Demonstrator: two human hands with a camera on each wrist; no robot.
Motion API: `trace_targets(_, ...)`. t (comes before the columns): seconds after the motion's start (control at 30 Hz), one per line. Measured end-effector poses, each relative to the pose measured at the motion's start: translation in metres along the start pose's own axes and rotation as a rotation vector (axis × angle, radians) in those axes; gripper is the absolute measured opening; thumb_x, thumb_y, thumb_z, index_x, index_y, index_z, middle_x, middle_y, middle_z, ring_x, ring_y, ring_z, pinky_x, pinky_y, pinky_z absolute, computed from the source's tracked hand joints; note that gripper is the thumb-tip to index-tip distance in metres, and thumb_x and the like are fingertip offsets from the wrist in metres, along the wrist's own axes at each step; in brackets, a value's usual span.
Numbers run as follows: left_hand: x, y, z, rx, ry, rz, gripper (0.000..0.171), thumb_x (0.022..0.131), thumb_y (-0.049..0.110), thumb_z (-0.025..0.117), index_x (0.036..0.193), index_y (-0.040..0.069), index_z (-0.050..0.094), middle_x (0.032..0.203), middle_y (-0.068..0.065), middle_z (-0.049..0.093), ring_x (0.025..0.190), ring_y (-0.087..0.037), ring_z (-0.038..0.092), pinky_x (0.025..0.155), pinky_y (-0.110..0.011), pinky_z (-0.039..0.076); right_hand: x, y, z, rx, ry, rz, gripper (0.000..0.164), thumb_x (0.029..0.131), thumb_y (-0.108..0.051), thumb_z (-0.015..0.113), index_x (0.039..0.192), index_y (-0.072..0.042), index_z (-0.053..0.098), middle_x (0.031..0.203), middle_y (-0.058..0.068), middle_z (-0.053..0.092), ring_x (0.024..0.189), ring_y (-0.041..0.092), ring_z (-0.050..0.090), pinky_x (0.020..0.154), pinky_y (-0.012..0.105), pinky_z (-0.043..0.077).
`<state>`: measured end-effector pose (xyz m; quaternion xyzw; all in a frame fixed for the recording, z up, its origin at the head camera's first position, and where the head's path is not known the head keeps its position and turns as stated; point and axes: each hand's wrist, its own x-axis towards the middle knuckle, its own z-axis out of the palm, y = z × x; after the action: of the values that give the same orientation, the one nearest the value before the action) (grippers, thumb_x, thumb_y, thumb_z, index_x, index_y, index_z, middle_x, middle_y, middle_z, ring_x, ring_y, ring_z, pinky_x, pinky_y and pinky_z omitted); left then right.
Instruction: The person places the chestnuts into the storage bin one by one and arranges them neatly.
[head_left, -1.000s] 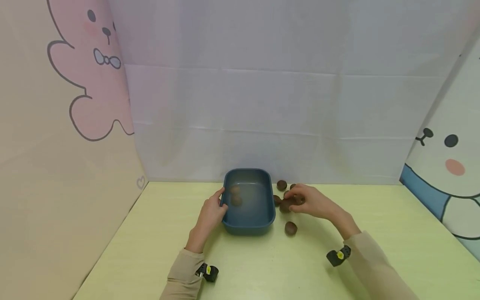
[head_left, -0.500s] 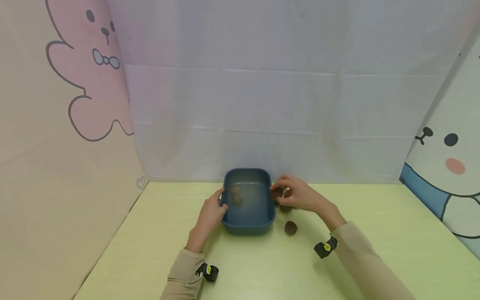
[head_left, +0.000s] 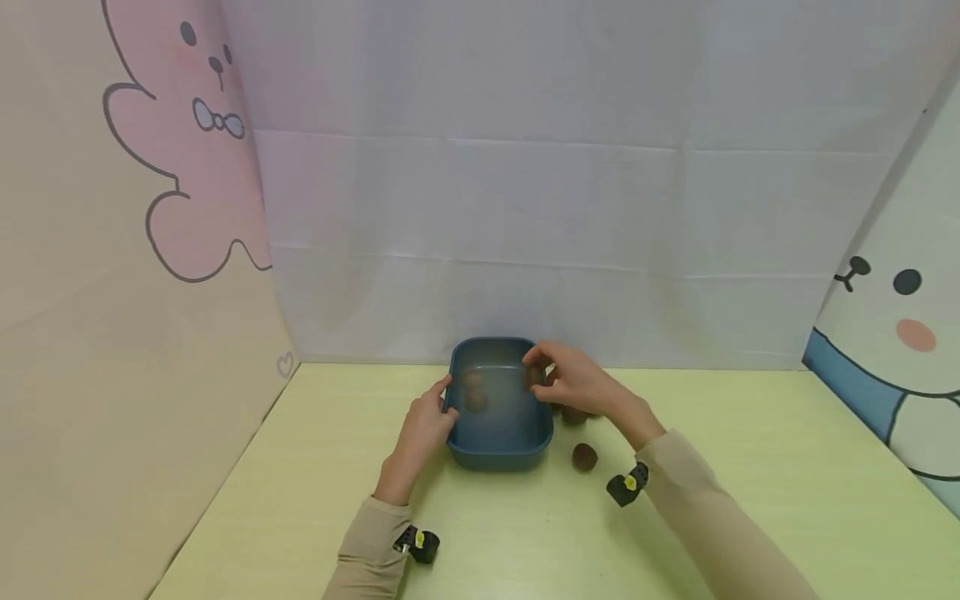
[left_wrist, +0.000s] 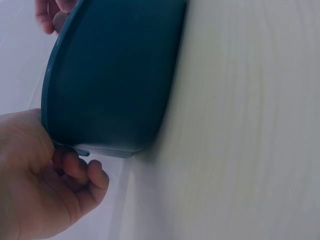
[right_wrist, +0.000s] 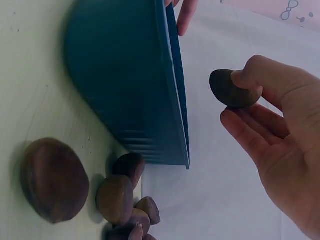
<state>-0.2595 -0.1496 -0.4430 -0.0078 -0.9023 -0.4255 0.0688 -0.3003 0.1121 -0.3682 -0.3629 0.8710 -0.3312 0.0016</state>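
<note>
A deep blue plastic bin (head_left: pixel 501 460) stands on the table, with brown chestnuts (head_left: pixel 476 400) dimly visible inside. My left hand (head_left: pixel 422 429) grips its left rim; the left wrist view shows the fingers (left_wrist: pixel 95 175) curled under the rim's lip. Over the bin's right rim, my right hand (head_left: pixel 581 385) pinches one chestnut (right_wrist: pixel 234 91) between thumb and fingertips, above rim height in the right wrist view. Beside the bin's right wall lies a cluster of several chestnuts (right_wrist: pixel 116 199), partly hidden under my right hand in the head view. A single chestnut (head_left: pixel 584 457) sits nearer to me.
The pale yellow-green tabletop (head_left: pixel 495 533) runs back to a white cloth wall (head_left: pixel 480 208). Cloth side walls with cartoon animals stand left and right. A small black camera is strapped to each wrist.
My right hand has gone from the chestnut pile leftward to the bin's right rim, lifting a chestnut with it. The left hand and the bin have stayed in place.
</note>
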Motion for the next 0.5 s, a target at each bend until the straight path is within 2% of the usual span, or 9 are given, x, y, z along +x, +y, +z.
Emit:
trace_targets(0.2,0.000,-0.001,-0.002,-0.003,0.000,0.003,0.065,0.083,0.001,0.055,0.147,0.002,0.047,0.063,0.000,0.046,0.049,-0.011,0.036,0.047,-0.024,0.030,0.012,-0.005,0.007,-0.058,-0.034,-0.009,0.035,0.084,-0.011,0.071,0.117,-0.008,0.063,0.112,0.007,0.064,0.095,0.020,0.062,0.083,0.034,0.053)
trace_targets(0.5,-0.001,-0.002,-0.002,-0.010,-0.005,0.011,0.063,0.084,0.001,0.055,0.146,0.001,0.047,0.062,0.001,0.046,0.048,-0.011,0.036,0.047,-0.024,0.030,0.030,-0.010,0.017,-0.118,-0.104,-0.069,0.036,0.086,-0.013,0.071,0.120,-0.006,0.063,0.117,0.007,0.062,0.103,0.022,0.061,0.090,0.041,0.052)
